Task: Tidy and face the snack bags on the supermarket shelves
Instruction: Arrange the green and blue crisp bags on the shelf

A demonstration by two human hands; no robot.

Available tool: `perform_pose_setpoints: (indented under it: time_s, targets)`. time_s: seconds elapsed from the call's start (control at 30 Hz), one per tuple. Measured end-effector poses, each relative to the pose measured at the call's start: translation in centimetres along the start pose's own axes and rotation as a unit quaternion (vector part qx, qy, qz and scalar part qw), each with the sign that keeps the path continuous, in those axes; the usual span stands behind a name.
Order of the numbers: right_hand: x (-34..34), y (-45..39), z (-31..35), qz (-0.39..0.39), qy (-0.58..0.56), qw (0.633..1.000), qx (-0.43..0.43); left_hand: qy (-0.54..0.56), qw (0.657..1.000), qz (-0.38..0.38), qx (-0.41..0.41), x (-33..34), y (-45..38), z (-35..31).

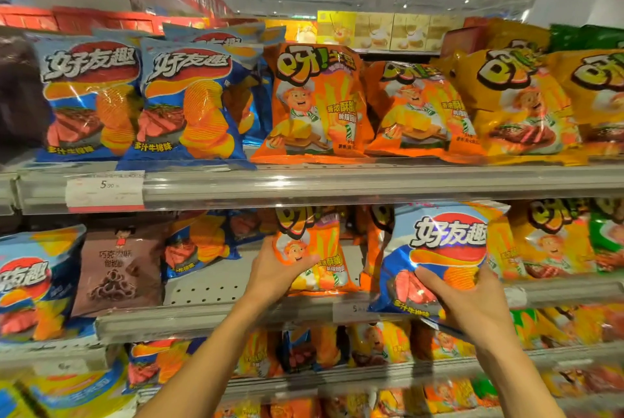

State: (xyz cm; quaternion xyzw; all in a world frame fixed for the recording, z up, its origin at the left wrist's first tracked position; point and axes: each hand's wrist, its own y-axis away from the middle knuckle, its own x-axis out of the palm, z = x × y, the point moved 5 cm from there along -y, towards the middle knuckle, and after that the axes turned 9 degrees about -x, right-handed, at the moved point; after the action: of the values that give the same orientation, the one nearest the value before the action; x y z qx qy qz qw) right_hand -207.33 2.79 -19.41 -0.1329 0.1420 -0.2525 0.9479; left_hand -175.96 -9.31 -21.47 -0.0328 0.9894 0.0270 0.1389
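Both hands are up at the middle shelf (216,319), each with a bag in it. The left hand (277,269) is curled round the lower left part of an orange fries bag (314,248) that stands upright on that shelf, thumb across the front of the pack and fingers wrapped behind its edge. The right hand (469,302) grips a blue chip bag (439,255) by its bottom right corner, thumb pressed on the printed steak picture, and holds it upright in front of the shelf lip, covering part of the orange and yellow packs behind it. Left of the orange bag lies a bare stretch of perforated shelf, then a tilted blue bag (199,242), a brown chocolate snack bag (118,269) and another blue bag (30,282) at the frame's edge. On the upper shelf (371,181) two blue chip bags (189,103) stand to the left, orange fries bags (314,103) in the middle and yellow bags (516,103) to the right, all facing forward. A white price tag (104,191) sits on the rail below the blue ones. Lower shelves hold more mixed packs, too blurred to read.
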Motion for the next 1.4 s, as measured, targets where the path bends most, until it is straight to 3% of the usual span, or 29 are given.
perform_pose_setpoints:
  time_s: [0.1,0.27,0.57,0.7,0.77,0.9,1.03,1.17,1.23,1.3,1.4]
  targets:
    - [-0.7,0.4,-0.5,-0.006,-0.005,1.000,0.020,-0.012,1.000,0.002,0.008,0.9,-0.2,-0.2]
    - [-0.1,1.1,0.4,-0.010,0.016,1.000,-0.019,-0.024,1.000,0.019,0.003,2.6,-0.4,-0.5]
    - [5.4,2.8,1.9,0.085,-0.019,0.996,-0.026,-0.168,0.985,0.025,-0.025,1.9,0.1,-0.6]
    - [9.1,3.4,2.7,0.131,-0.017,0.990,-0.054,-0.223,0.972,-0.059,0.038,-2.1,2.4,0.3]
    - [11.0,3.8,3.1,0.142,-0.022,0.988,-0.055,-0.280,0.947,-0.115,0.110,-4.8,4.0,1.3]
    - [14.8,4.7,4.4,0.154,-0.031,0.985,-0.074,-0.412,0.849,-0.213,0.252,-9.5,7.4,4.3]
    - [19.4,5.9,5.9,0.168,-0.006,0.980,-0.110,-0.486,0.827,-0.211,0.188,-14.0,8.6,7.3]
    - [24.2,7.2,8.3,0.114,0.119,0.963,-0.211,-0.513,0.823,-0.172,0.172,-15.6,9.2,7.2]
    - [26.1,7.1,8.7,0.086,0.101,0.963,-0.236,-0.524,0.824,-0.150,0.154,-15.7,9.3,7.2]
    - [27.5,6.0,8.7,0.071,0.046,0.974,-0.211,-0.531,0.823,-0.143,0.143,-15.6,9.4,7.4]
    - [29.7,4.0,7.5,0.117,0.050,0.986,-0.107,-0.539,0.820,-0.144,0.131,-15.4,9.4,7.9]
